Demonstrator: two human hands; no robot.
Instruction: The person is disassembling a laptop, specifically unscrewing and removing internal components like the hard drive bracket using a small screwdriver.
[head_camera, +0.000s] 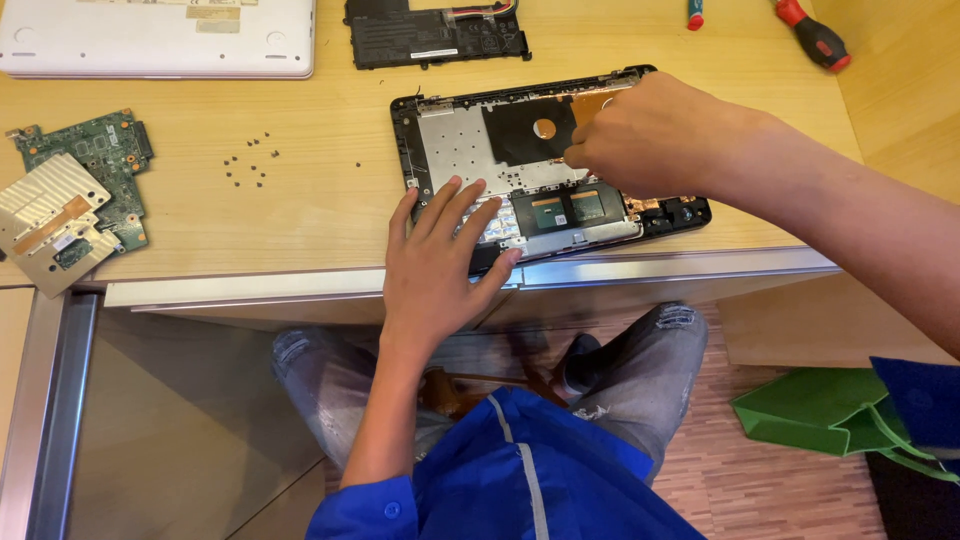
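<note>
**Both hands on the open laptop shell**

We see the laptop shell (470, 150) lying inside-up on the wooden table (300, 200), close to the near edge and slightly turned, its silver plate and dark inner parts exposed. The left hand (440, 260) lies flat on the shell's near left corner, fingers spread and released, pressing on the plate with nothing in its grasp. The right hand (650, 140) sits over the middle right of the shell with its fingers curled in a pinch against the inner parts; whatever it may be gripping is hidden under the fingers, so we cannot tell what, if anything, it holds.

Left of the shell, a scatter of small screws (250, 165) lies loose on the table. Further left rests a green circuit board (95, 160), with a metal heat sink (50, 220) overlapping its near side. At the far edge we find a white cover (160, 40), a black battery (435, 35) beside it, and a red-handled screwdriver (815, 35) at the far right. A green bag (810, 415) lies on the floor below, near the person's right knee.
</note>
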